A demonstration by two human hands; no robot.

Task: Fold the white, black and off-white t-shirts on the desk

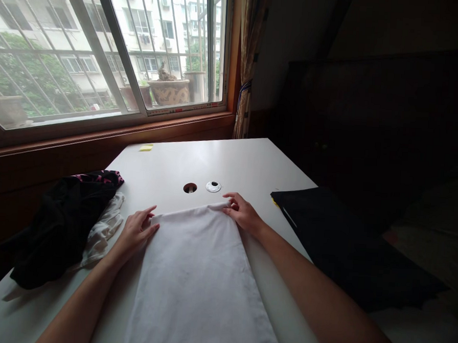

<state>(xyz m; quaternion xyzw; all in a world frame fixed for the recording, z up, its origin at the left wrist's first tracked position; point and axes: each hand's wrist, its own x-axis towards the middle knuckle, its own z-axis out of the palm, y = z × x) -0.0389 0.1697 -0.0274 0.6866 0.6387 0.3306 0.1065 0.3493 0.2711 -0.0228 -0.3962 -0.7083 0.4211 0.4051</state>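
Observation:
A white cloth [200, 282] lies lengthwise on the white table [229, 161], its far edge running between my two hands. At its far left corner, my left hand [138, 229] pinches the fabric between thumb and fingers. The far right corner is gripped by my right hand [242, 213], with the thumb and fingertips on the hem. The near end of the cloth runs out of the bottom of the view.
A heap of black clothing [57, 229] and a crumpled white garment [105, 229] lie on the left. Dark folded fabric [348, 244] covers the right side. Beyond the cloth are a round hole [190, 188], a grommet [213, 186] and a yellow note [146, 147].

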